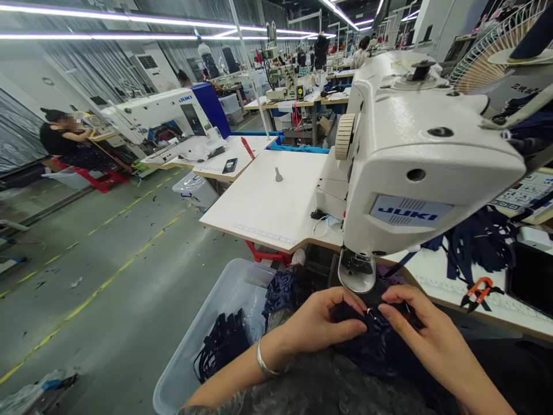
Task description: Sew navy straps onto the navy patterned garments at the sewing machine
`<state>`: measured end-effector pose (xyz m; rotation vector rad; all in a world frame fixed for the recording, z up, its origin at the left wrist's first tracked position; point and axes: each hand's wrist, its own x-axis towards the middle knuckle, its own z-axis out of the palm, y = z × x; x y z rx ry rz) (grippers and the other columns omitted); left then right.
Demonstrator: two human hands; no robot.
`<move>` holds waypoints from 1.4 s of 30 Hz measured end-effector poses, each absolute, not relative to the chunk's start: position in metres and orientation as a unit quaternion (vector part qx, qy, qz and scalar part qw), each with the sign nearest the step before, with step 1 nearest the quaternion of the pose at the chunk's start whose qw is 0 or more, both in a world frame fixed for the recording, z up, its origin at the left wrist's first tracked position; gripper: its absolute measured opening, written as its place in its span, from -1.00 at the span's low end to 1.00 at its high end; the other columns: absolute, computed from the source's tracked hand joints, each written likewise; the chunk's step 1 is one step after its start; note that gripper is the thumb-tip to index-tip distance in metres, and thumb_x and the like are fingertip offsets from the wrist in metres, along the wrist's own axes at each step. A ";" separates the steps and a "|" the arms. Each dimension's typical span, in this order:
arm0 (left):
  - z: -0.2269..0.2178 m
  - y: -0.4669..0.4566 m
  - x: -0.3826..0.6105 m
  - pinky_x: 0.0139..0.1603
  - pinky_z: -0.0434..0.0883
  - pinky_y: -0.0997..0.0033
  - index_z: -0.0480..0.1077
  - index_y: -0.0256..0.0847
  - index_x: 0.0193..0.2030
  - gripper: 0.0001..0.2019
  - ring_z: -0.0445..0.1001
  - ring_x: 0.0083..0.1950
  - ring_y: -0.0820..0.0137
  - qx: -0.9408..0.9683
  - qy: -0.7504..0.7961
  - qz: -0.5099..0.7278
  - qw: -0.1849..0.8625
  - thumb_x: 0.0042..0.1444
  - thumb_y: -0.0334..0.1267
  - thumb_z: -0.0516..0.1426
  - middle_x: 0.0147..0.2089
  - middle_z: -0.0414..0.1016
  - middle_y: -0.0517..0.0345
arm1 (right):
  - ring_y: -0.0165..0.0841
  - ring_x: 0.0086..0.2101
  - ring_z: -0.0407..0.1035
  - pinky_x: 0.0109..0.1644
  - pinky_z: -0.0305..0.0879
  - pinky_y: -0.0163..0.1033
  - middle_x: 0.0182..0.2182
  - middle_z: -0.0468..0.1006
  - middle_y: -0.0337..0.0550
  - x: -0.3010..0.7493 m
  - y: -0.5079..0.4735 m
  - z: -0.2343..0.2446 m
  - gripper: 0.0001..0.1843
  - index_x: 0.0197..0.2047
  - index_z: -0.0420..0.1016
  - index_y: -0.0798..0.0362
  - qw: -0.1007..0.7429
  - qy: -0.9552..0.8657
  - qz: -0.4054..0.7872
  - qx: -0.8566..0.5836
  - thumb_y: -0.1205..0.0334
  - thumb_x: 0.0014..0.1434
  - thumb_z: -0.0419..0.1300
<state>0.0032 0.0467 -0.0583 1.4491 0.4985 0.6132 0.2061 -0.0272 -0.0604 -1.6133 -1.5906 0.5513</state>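
Observation:
A piece of dark navy fabric (375,346) lies in my lap, just below the presser foot (358,271) of a white JUKI sewing machine (415,167). My left hand (322,323) pinches the fabric with thumb and fingers closed. My right hand (415,320) pinches the same fabric from the right, fingertips almost meeting those of the left hand. A small metal part glints between the fingertips. A silver bracelet sits on my left wrist.
A clear plastic bin (216,334) with dark fabric pieces stands at my left. Orange thread snips (477,291) and navy strips (479,239) lie on the white table (268,202) to the right. A seated person (64,135) works far left across a grey aisle with yellow lines.

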 end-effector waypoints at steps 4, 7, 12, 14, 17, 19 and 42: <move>-0.061 0.048 0.005 -0.09 0.37 0.44 0.39 -0.27 -0.27 -0.87 0.47 -0.16 0.43 0.604 0.269 0.301 0.687 0.09 -0.33 0.26 -0.20 0.51 0.07 | -0.24 -0.14 0.42 0.01 0.33 -0.16 -0.23 0.54 -0.16 0.200 -0.031 -0.070 -0.90 -0.25 0.50 -0.11 0.467 -0.623 0.084 -0.622 0.11 0.21 0.19; -0.060 0.048 0.008 -0.12 0.36 0.47 0.36 -0.26 -0.30 -0.83 0.45 -0.23 0.47 0.599 0.299 0.319 0.671 0.04 -0.34 0.29 -0.24 0.50 0.12 | -0.25 -0.13 0.46 0.00 0.36 -0.17 -0.18 0.58 -0.14 0.194 -0.041 -0.086 -0.80 -0.22 0.56 -0.10 0.480 -0.595 0.138 -0.630 0.13 0.27 0.10; -0.057 0.045 0.015 -0.11 0.37 0.47 0.35 -0.25 -0.32 -0.83 0.48 -0.18 0.42 0.614 0.297 0.334 0.650 0.03 -0.33 0.29 -0.26 0.52 0.14 | -0.15 -0.08 0.49 -0.06 0.45 -0.16 -0.12 0.61 -0.03 0.179 -0.045 -0.113 -0.62 -0.06 0.56 -0.04 0.492 -0.474 0.362 -0.634 -0.08 0.18 0.18; -0.059 0.042 0.018 -0.14 0.39 0.47 0.37 -0.25 -0.32 -0.83 0.50 -0.20 0.41 0.638 0.298 0.337 0.625 0.04 -0.32 0.29 -0.28 0.53 0.13 | -0.21 -0.12 0.49 -0.07 0.44 -0.20 -0.18 0.60 -0.08 0.171 -0.043 -0.115 -0.65 -0.06 0.52 -0.07 0.554 -0.393 0.418 -0.604 -0.06 0.16 0.22; -0.063 0.039 0.020 -0.21 0.41 0.49 0.37 -0.25 -0.33 -0.86 0.51 -0.27 0.42 0.679 0.302 0.345 0.573 0.08 -0.30 0.26 -0.31 0.55 0.11 | -0.34 -0.19 0.43 -0.10 0.39 -0.32 -0.25 0.52 -0.20 0.163 -0.042 -0.112 -0.80 -0.15 0.47 -0.09 0.616 -0.346 0.420 -0.569 0.06 0.17 0.25; -0.066 0.036 0.021 -0.21 0.43 0.49 0.36 -0.25 -0.32 -0.89 0.54 -0.26 0.41 0.704 0.293 0.361 0.537 0.11 -0.32 0.24 -0.29 0.56 0.10 | -0.38 -0.21 0.38 -0.13 0.36 -0.36 -0.27 0.45 -0.22 0.159 -0.042 -0.111 -0.88 -0.20 0.44 -0.07 0.632 -0.356 0.380 -0.574 0.14 0.19 0.25; -0.080 0.030 0.017 -0.06 0.52 0.48 0.23 -0.21 -0.10 -0.87 0.53 -0.06 0.40 0.823 0.163 0.466 0.282 0.27 -0.48 0.02 -0.10 0.52 -0.06 | -0.37 -0.36 0.45 -0.35 0.34 -0.29 -0.42 0.53 -0.27 0.157 -0.034 -0.100 -0.77 -0.31 0.44 -0.04 0.676 -0.539 0.141 -0.482 0.50 0.07 0.28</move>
